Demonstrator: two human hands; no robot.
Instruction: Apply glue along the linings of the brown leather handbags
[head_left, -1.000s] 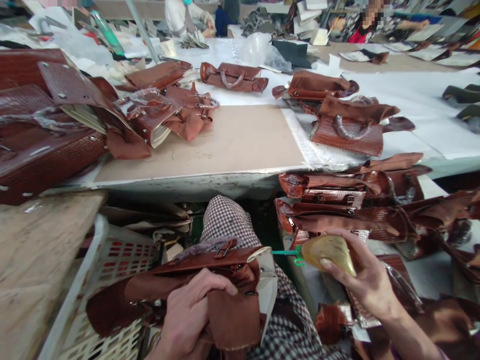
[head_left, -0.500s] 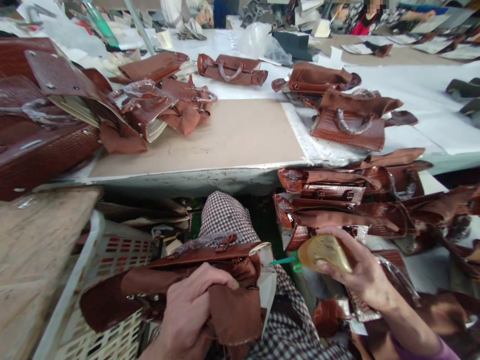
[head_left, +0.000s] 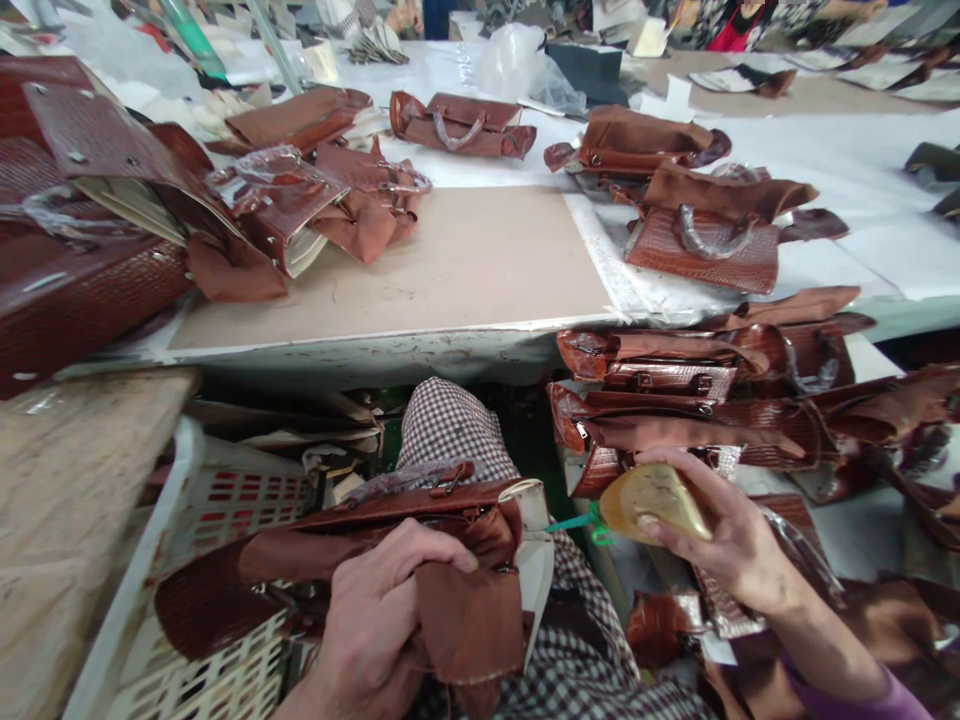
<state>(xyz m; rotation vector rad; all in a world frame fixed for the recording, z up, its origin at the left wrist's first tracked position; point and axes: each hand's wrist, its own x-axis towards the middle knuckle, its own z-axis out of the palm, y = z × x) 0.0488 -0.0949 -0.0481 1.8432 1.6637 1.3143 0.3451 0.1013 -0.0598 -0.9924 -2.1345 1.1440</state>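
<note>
Across my lap lies a brown crocodile-pattern handbag (head_left: 322, 540), its brown lining pulled out at the open end. My left hand (head_left: 382, 610) is closed on the lining (head_left: 472, 620) and the bag's edge. In my right hand (head_left: 731, 535) is a squeeze bottle (head_left: 652, 502) of amber liquid, lying on its side. Its thin green nozzle (head_left: 570, 523) points left, with the tip at or very close to the pale inner panel (head_left: 538, 550) at the bag's end. Whether the tip touches cannot be made out.
A white plastic basket (head_left: 180, 480) stands left of my lap, beside a wooden board (head_left: 67, 480). More brown handbags (head_left: 705, 240) lie on the white worktable (head_left: 487, 60) and pile up at my right. Other people work at the far side.
The view has tilted slightly down, so the table things sit higher. My right hand and the bottle have shifted very slightly right; both grips stay the same.
</note>
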